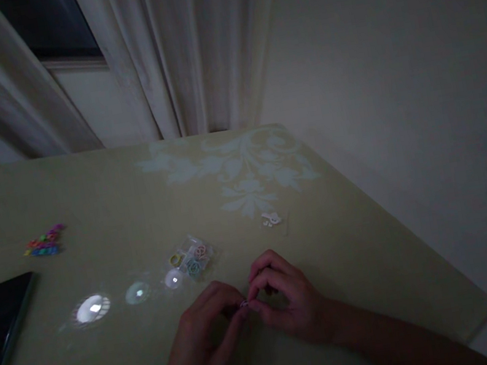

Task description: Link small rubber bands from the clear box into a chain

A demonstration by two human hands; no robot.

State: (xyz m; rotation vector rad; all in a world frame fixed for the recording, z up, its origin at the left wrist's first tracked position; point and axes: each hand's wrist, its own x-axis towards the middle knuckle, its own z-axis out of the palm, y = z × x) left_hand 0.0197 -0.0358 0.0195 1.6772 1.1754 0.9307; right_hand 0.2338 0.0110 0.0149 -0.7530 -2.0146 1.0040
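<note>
Fingertips of my left hand (pixel 210 331) and my right hand (pixel 286 297) meet low in the middle of the view. Between them is a tiny pinkish-purple piece (pixel 244 303), pinched from both sides. Its exact kind is too small and dim to make out, and the fingers cover part of it. Just beyond my left hand lies a clear plastic bag (pixel 192 241) with small rings in it, pink, teal and yellow-green. Past my right hand sits a small clear packet (pixel 284 223) with white pieces (pixel 272 219).
A pile of small colourful pieces (pixel 45 242) lies at the left of the table (pixel 109 192). Nearer stands the edge of a dark phone (pixel 0 329), lying flat. Curtains (pixel 202 46) and a wall (pixel 396 88) border the table, whose right edge slants toward me.
</note>
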